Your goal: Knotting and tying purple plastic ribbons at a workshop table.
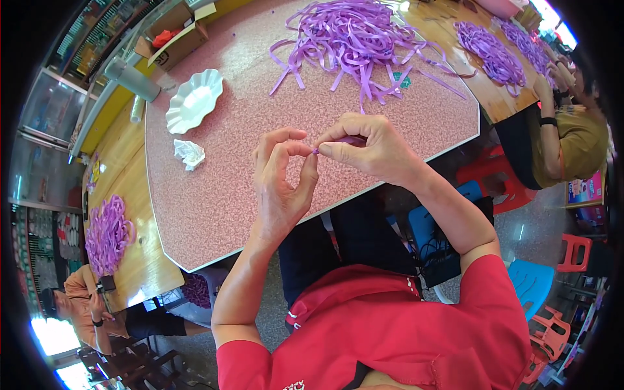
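Above the near part of the pink speckled table [214, 214], both my hands meet at a small purple ribbon [316, 151]. My left hand [279, 179] pinches its tiny folded end between thumb and forefinger, the other fingers curled loosely apart. From the right, my right hand [377, 149] grips the same ribbon with thumb and forefinger. More of the strip shows inside that hand, though its fingers hide most of it. Beyond my hands lies a big tangled heap of purple ribbons [351, 32], several strands trailing toward me. A small green piece [402, 80] rests by the heap's right edge.
A white scalloped dish [195, 101] and crumpled white tissue [189, 155] sit at left, near a grey-green cylinder [132, 78] and cardboard box [179, 39]. Wooden tables carry more ribbon piles [109, 234]. One person [565, 136] sits at right, another [88, 302] at left.
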The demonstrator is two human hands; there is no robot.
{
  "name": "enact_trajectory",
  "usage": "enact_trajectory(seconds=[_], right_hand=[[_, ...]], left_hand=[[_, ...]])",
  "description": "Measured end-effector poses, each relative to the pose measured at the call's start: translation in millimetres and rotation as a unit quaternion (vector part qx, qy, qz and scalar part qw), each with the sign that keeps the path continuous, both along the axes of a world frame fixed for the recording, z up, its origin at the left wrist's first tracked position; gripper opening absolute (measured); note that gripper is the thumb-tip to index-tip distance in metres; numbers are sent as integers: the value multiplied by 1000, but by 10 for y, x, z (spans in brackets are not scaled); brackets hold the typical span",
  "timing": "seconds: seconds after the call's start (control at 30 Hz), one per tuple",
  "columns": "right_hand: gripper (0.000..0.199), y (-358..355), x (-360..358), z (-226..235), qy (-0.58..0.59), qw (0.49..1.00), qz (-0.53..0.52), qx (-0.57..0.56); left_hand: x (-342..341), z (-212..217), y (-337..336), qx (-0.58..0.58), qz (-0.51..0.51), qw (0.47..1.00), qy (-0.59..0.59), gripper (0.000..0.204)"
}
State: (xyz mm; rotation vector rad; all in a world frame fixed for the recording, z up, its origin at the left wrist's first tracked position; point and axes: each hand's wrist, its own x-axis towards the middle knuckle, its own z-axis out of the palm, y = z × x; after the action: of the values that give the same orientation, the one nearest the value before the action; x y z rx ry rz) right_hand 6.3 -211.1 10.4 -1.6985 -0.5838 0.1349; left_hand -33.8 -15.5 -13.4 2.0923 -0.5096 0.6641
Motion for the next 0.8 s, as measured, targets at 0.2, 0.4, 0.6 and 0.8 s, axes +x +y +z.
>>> enact_trajectory(seconds=[0.2,0.4,0.6,0.8], right_hand=[[11,-14,7,-19,9,1000,-7,-11],[12,-9,0,3,2,999,-16,-28],[13,-21,-10,-71,-100,993,-5,-58],[13,-78,-17,-71,-186,975,41,-116]], left_hand=[[10,-26,38,19,-17,1000,6,19],[13,72,-1,99,26,994,-45,27],[56,101,67,290,25,946,-143,22],[46,185,256,297,-138,945,-19,10]])
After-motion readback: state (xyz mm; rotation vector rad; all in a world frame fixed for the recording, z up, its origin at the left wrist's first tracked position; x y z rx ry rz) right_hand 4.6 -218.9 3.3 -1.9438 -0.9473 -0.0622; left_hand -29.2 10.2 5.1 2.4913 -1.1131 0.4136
